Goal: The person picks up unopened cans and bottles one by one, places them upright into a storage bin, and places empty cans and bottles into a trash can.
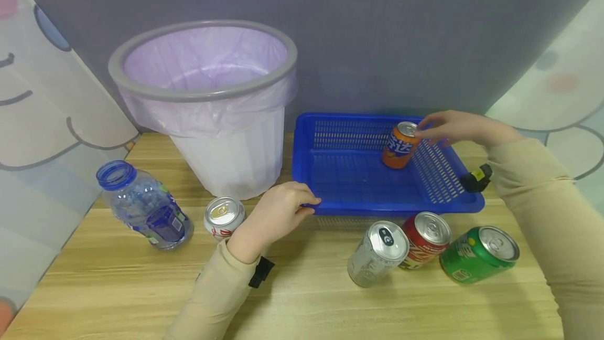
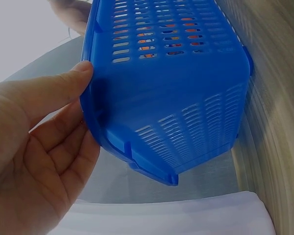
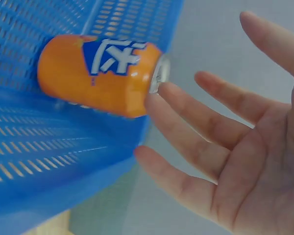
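A blue plastic basket (image 1: pixel 363 206) with slotted walls stands on the wooden table. My left hand (image 1: pixel 280 209) pinches its near left corner, thumb on one side of the rim and fingers on the other, as the left wrist view shows. Inside the basket, toward the right, an orange soda can (image 1: pixel 398 148) stands upright. Beside the top of that can is my right hand (image 1: pixel 455 129), its fingers spread and loosely extended. In the right wrist view the fingertips (image 3: pixel 154 100) come right at the can's top edge, with nothing gripped.
Near the basket's front stand a silver can (image 1: pixel 373 258), a red can (image 1: pixel 420 245) and a green can (image 1: pixel 472 256). A white can (image 1: pixel 222 216) is left of my left wrist. Further left stand a clear bottle (image 1: pixel 151 211) and a lined waste bin (image 1: pixel 231 146).
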`<state>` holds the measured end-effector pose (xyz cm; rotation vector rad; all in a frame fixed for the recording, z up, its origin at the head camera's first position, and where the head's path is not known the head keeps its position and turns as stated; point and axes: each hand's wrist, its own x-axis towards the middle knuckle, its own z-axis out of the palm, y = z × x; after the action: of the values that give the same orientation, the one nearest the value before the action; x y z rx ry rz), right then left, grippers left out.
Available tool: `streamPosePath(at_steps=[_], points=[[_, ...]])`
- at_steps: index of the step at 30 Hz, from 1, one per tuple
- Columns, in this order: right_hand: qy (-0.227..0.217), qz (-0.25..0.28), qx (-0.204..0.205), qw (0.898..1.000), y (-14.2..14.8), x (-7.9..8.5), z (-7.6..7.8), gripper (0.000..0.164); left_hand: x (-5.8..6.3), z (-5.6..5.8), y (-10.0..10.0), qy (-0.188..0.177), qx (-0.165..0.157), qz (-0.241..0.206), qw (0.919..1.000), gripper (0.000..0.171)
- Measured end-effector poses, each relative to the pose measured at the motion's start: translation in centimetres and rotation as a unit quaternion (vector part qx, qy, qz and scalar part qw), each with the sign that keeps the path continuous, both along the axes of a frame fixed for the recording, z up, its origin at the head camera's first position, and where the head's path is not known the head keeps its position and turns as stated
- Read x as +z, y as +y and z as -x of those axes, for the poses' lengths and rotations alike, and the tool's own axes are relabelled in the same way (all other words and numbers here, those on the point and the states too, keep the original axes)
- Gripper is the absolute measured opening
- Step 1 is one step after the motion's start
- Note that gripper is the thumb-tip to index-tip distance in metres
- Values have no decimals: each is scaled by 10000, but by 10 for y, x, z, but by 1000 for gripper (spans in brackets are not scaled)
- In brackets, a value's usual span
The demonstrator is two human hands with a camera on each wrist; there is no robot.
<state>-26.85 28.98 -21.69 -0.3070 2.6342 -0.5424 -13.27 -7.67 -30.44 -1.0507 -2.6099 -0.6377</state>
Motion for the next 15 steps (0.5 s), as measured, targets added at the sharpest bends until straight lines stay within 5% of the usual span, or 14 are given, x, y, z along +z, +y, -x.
streamPosePath(at_steps=[7, 15], points=[[-102, -235, 632, 9977, 2, 12, -20, 58, -1, 0, 2, -29, 151, -4, 9999, 18], [-99, -184, 737, 9971, 9, 10, -33, 58, -4, 0, 1, 12, 220, 54, 9997, 19]])
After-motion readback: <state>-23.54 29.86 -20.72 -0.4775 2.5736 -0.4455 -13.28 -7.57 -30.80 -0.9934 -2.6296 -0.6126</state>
